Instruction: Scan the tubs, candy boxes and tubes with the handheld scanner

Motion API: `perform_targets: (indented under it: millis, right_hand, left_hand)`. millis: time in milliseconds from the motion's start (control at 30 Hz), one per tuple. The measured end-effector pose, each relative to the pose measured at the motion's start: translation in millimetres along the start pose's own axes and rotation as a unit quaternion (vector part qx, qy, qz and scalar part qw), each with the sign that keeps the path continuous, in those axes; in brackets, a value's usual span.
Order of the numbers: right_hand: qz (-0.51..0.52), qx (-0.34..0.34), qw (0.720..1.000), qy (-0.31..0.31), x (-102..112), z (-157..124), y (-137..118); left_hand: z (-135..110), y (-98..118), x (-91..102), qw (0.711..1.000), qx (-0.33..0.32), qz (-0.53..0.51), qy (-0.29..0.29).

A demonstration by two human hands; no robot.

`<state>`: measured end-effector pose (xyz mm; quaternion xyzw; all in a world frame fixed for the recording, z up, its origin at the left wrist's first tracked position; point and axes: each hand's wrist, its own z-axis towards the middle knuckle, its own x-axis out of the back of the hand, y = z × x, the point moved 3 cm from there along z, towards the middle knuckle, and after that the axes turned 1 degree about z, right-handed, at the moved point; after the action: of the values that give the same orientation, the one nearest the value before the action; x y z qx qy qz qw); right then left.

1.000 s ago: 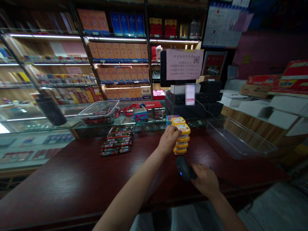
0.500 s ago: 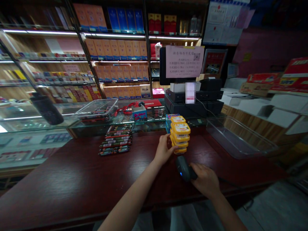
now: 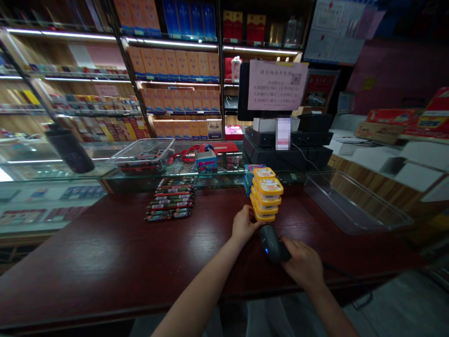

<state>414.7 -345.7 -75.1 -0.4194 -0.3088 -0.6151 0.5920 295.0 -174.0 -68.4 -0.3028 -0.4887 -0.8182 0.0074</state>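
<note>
A stack of small plastic boxes with yellow lids (image 3: 268, 187) stands on the dark red desk, its layers slightly uneven. My left hand (image 3: 245, 225) grips the lowest part of this stack, thumb at the near bottom edge and fingers along the left side, partly hidden. In my right hand (image 3: 303, 263) is a dark handheld barcode scanner (image 3: 271, 244) with a blue light glowing on its side. The scanner's head lies just in front of the boxes, close to my left thumb. Blue packages (image 3: 248, 180) show behind the stack.
Pens or similar wrapped sticks (image 3: 171, 200) lie in a row at left. A clear bin (image 3: 354, 206) stands at right. Behind are a clear tray (image 3: 143, 154), a small blue box (image 3: 206, 161), a black bottle (image 3: 70, 149) and a monitor bearing a pink notice (image 3: 275, 86).
My left hand has slid down from the stack's side to its bottom edge. The right hand still holds the scanner in about the same place. The view has shifted slightly.
</note>
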Motion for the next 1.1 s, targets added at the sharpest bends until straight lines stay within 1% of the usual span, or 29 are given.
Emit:
perform_targets:
  millis: [100, 167, 233, 300, 433, 533, 600, 667, 733, 800, 833, 867, 933, 1033, 1100]
  right_hand:
    - [-0.002, 0.004, 1.000, -0.004, 1, 1, -1]
    - [-0.002, 0.004, 1.000, -0.006, 1, 0, -2]
    - [-0.005, 0.000, 1.000, -0.009, 2, -2, -2]
    - [-0.015, -0.001, 1.000, -0.012, 2, -3, -3]
    - [-0.024, -0.012, 0.999, -0.037, 5, -2, -4]
    - [0.005, -0.039, 0.995, -0.095, 10, 4, -12]
    - [0.028, -0.052, 0.991, -0.124, 13, 10, -23]
    - [0.044, -0.052, 0.990, -0.124, 15, 16, -38]
    - [0.055, -0.036, 0.991, -0.118, 13, 21, -53]
    - [0.055, -0.015, 0.993, -0.105, 8, 24, -68]
    - [0.052, -0.007, 0.994, -0.092, 5, 25, -74]
    - [0.046, 0.000, 0.996, -0.074, 3, 26, -78]
    - [0.035, 0.019, 0.998, -0.037, -3, 25, -85]
    - [0.027, 0.048, 0.998, -0.003, -11, 21, -87]
    - [0.027, 0.046, 0.999, 0.006, -15, 20, -85]
  left_hand:
    - [1, -3, 2.2, 1.000, -0.015, -0.018, -0.016]
    - [0, -4, 8.5, 0.999, -0.035, -0.012, -0.031]
    - [-4, -7, 20.4, 0.998, -0.056, 0.023, -0.029]
    - [-11, -10, 37.9, 0.995, -0.072, 0.069, -0.007]
    - [-28, -22, 86.3, 0.988, -0.076, 0.128, 0.050]
    - [-40, -34, 131.2, 0.978, -0.068, 0.176, 0.091]
    - [-46, -42, 163.7, 0.963, -0.052, 0.227, 0.134]
    - [-52, -50, 196.2, 0.937, -0.015, 0.290, 0.195]
    - [-57, -59, 226.1, 0.898, 0.048, 0.349, 0.262]
    - [-62, -70, 249.8, 0.862, 0.109, 0.389, 0.306]
    - [-63, -76, 258.6, 0.852, 0.128, 0.402, 0.310]
    - [-63, -82, 265.1, 0.848, 0.139, 0.412, 0.302]
    - [-62, -97, 272.5, 0.854, 0.146, 0.427, 0.259]
    - [-60, -117, 274.6, 0.865, 0.157, 0.435, 0.194]
    - [-59, -125, 273.5, 0.865, 0.158, 0.442, 0.178]
